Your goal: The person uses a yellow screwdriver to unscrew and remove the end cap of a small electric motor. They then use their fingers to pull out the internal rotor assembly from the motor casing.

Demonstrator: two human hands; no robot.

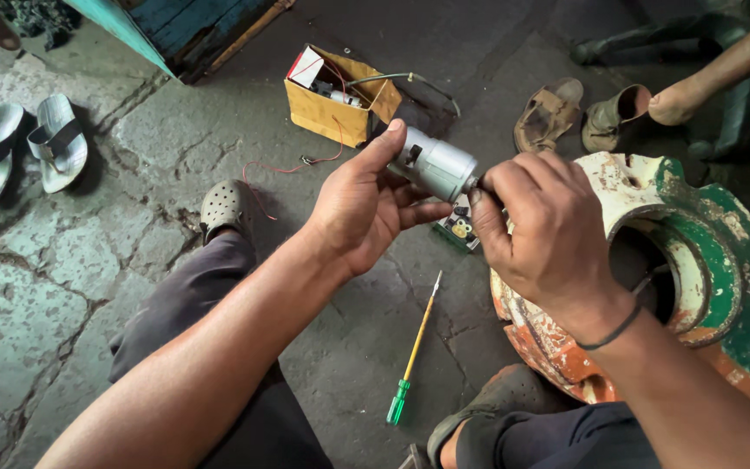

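Observation:
My left hand (366,204) grips a small silver cylindrical motor (434,165) around its body, thumb on top. At the motor's shaft end, the fingers of my right hand (542,227) are pinched. A thin black band circles my right wrist. Under both hands, on the stone floor, lies a small green and black circuit board (457,227), partly hidden. A screwdriver (414,349) with a yellow shaft and green handle rests on the floor between my legs.
A worn round metal casting (709,252), painted white, green and orange, stands at the right. An open yellow cardboard box (340,95) with wires and parts sits behind. Sandals (23,148) lie at the left, worn shoes (583,113) at the back. Another person's foot (679,102) is at the top right.

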